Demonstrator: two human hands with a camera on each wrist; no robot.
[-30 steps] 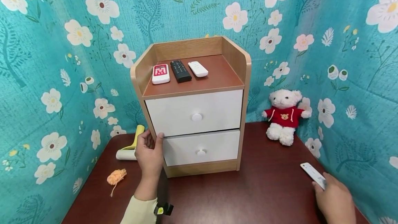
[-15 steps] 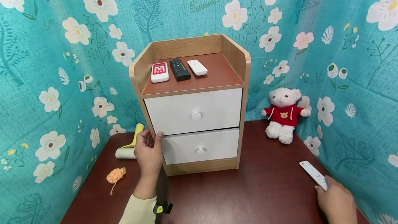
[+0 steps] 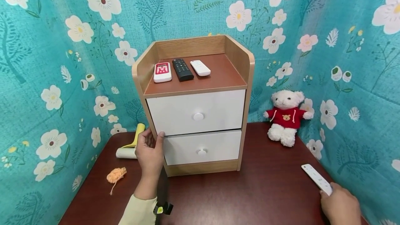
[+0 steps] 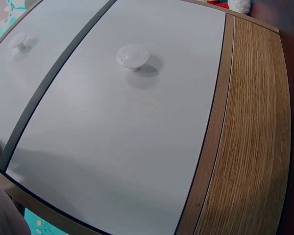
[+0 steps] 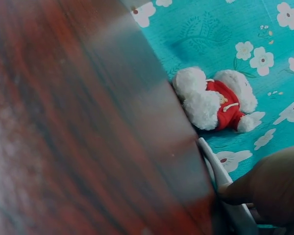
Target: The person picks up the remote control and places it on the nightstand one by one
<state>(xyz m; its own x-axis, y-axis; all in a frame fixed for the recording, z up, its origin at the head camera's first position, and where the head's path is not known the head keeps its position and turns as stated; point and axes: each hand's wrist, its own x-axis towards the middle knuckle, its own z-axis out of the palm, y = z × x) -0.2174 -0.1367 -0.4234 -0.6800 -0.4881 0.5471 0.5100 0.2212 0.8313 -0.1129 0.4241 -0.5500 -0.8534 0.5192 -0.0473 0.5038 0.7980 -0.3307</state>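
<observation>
A small wooden cabinet with two white drawers stands on the table. My left hand holds its left side, thumb at the front edge near the gap between the drawers. The left wrist view shows the lower drawer from close up, with only a bit of that hand at the left edge. At the front right, my right hand grips one end of a white remote control. In the right wrist view, the remote is seen nearly edge-on, beside the thumb.
On the cabinet's top lie a red-and-white remote, a black remote and a white remote. A lint roller and orange yarn lie to the left. A teddy bear sits at the back right.
My right hand has shifted slightly right, and the remote in it has turned so its buttoned face shows more. The left hand stays at the cabinet's side.
</observation>
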